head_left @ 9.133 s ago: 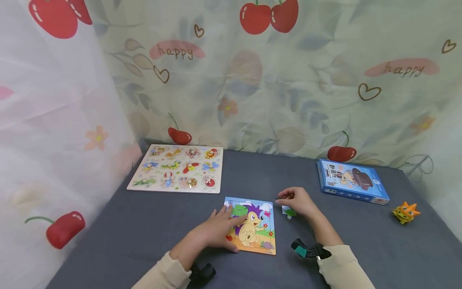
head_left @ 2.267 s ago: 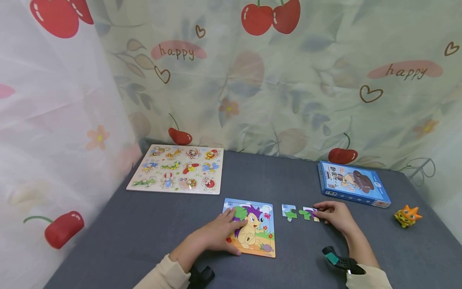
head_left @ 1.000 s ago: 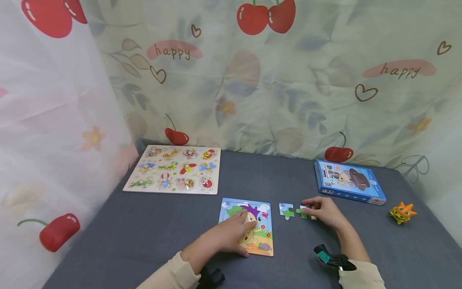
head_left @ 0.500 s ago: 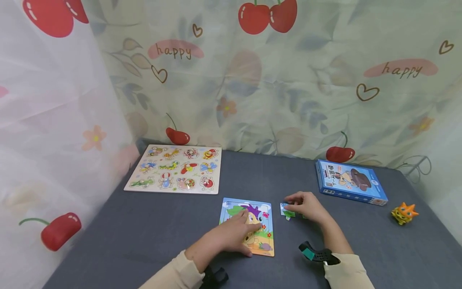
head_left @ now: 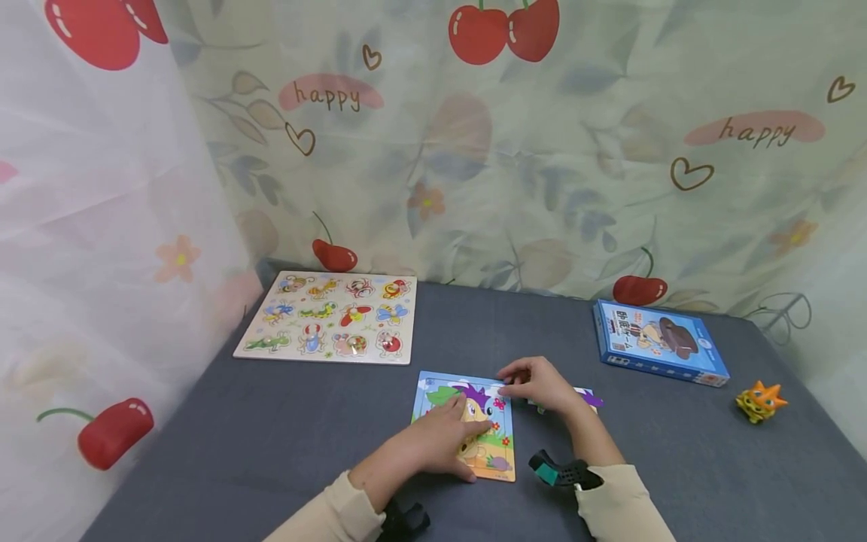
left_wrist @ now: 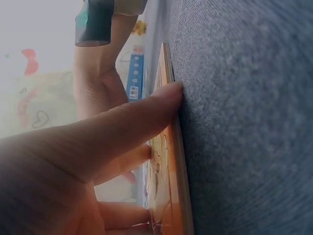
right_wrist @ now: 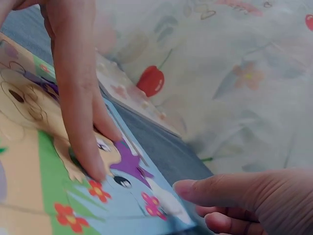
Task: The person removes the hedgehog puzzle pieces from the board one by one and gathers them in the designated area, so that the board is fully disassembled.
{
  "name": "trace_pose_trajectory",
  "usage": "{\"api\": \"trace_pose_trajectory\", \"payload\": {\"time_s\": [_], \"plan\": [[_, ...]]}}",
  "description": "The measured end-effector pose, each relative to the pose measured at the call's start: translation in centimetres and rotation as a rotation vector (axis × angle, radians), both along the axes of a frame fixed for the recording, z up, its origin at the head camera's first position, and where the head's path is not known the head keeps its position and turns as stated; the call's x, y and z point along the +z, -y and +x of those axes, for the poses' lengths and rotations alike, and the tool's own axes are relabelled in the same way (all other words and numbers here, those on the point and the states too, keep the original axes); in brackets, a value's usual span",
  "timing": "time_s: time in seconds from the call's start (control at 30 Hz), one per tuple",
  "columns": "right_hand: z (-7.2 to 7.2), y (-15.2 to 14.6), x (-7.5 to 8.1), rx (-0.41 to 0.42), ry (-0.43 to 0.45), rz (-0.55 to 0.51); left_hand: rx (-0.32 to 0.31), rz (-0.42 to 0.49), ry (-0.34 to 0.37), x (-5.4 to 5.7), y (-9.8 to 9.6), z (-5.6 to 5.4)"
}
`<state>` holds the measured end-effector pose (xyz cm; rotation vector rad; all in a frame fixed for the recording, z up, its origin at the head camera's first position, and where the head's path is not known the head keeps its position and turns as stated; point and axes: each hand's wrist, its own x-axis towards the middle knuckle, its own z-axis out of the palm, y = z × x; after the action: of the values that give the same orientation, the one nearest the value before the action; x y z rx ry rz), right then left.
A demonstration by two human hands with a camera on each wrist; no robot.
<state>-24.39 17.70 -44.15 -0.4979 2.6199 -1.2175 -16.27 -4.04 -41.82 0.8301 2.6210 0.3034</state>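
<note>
**Left hand (head_left: 443,440) on the hedgehog puzzle (head_left: 499,439), right hand (head_left: 542,388) at its upper right corner**

The hedgehog puzzle lies flat on the dark grey tabletop (head_left: 291,436), just below and right of the middle of the frame. The left hand rests across its left half with the fingers extended over the picture; in the left wrist view its thumb lies against the board's edge. The right hand is at the puzzle's upper right corner, thumb and fingers bent and a little apart. Whether they pinch the corner I cannot tell, though the right wrist view shows the thumb tip right beside the edge.

Just right of the puzzle, partly covered by the right hand and forearm, are loose jigsaw pieces: a bit of one (head_left: 533,406) shows below the hand, and a piece with purple on it (head_left: 591,397) pokes out to the right. Both arms have cream sleeves (head_left: 619,500) and dark wrist straps (head_left: 565,472).

Left of centre, farther up the frame, lies a white board with insect pictures (head_left: 332,318). To the right is a blue box (head_left: 660,342), with a small orange and yellow toy (head_left: 760,401) below it at the far right. A cherry-printed curtain (head_left: 393,173) fills the upper frame.
</note>
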Motion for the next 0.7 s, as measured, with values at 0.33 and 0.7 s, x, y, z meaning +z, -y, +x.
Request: {"api": "trace_pose_trajectory", "payload": {"time_s": [0.33,0.7], "plan": [[0.2,1.6,-0.1,0.028,0.020,-0.008,-0.009,0.020,0.009,-0.1,0.0,0.1],[0.8,2.7,-0.4,0.032,-0.058,0.019,-0.006,0.028,0.004,-0.2,0.2,0.1]]}}
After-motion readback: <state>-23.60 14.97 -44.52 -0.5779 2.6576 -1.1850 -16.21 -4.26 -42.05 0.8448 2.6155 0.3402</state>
